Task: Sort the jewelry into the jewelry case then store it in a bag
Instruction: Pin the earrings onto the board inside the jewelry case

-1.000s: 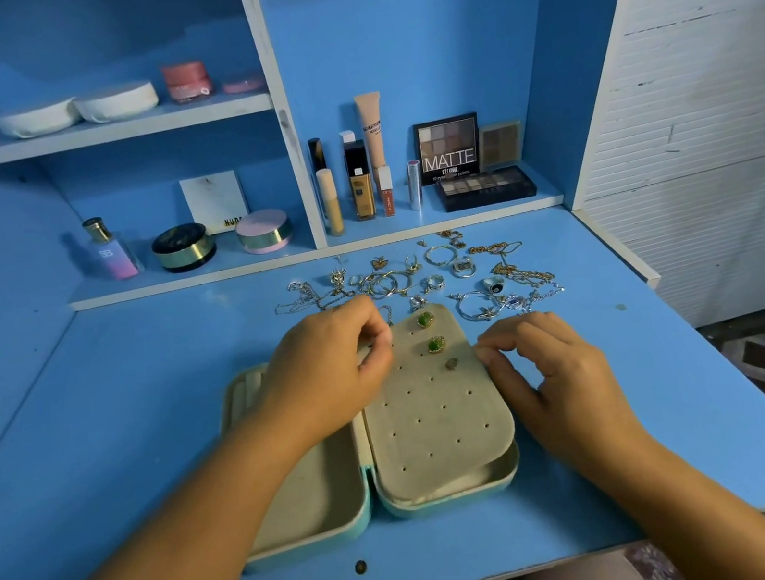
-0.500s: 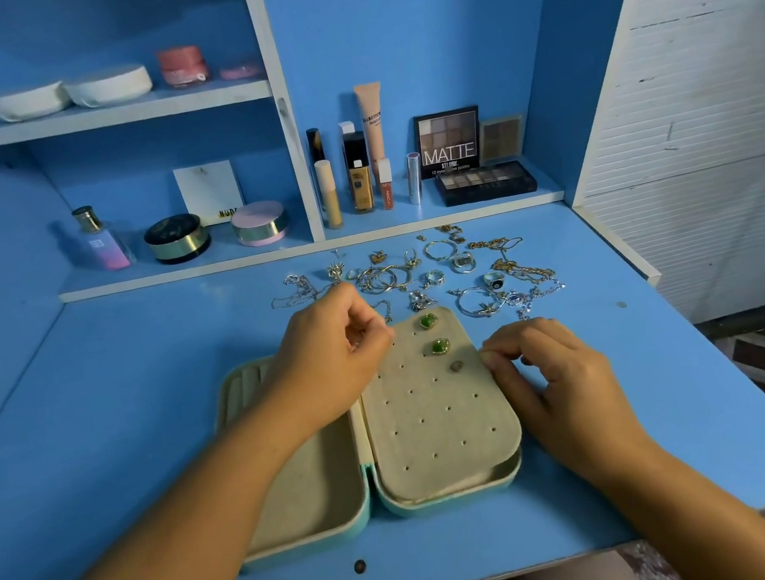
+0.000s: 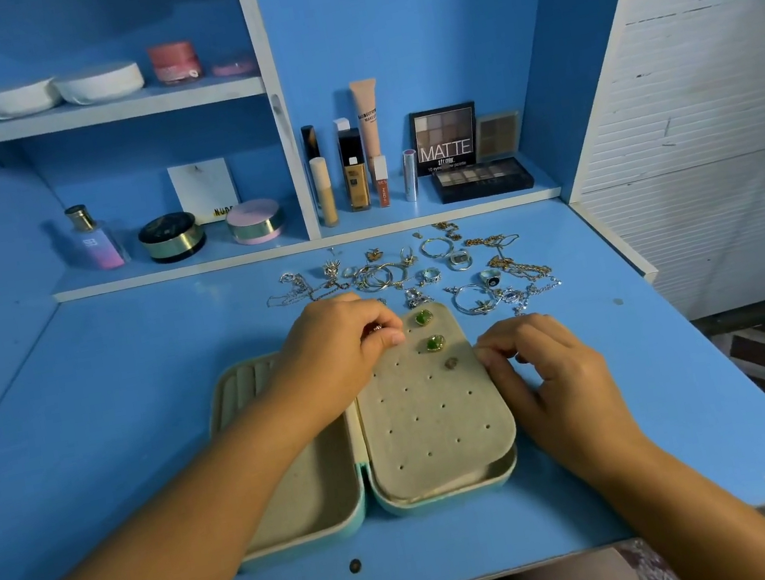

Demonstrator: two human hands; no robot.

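Observation:
An open teal jewelry case (image 3: 302, 485) with beige lining lies on the blue desk. Its right half carries a perforated earring panel (image 3: 431, 413) with two green earrings (image 3: 435, 342) and a small dark stud (image 3: 451, 363) pinned near the top. My left hand (image 3: 340, 352) hovers over the panel's top left corner and pinches a small earring (image 3: 376, 328) between its fingertips. My right hand (image 3: 552, 378) rests at the panel's right edge, fingers curled against it. A pile of loose jewelry (image 3: 418, 273), rings, hoops and chains, lies just behind the case.
Makeup stands on the low shelf behind the jewelry: a perfume bottle (image 3: 94, 239), round compacts (image 3: 171, 236), foundation tubes (image 3: 354, 170) and eyeshadow palettes (image 3: 480, 178). White dishes (image 3: 56, 91) sit on the upper shelf. The desk's right edge drops off beside a white slatted wall (image 3: 704, 109).
My left hand has shifted slightly right, nearer the green earrings, still pinching the small earring. My right hand stays at the panel's right edge. The camera has tipped a little.

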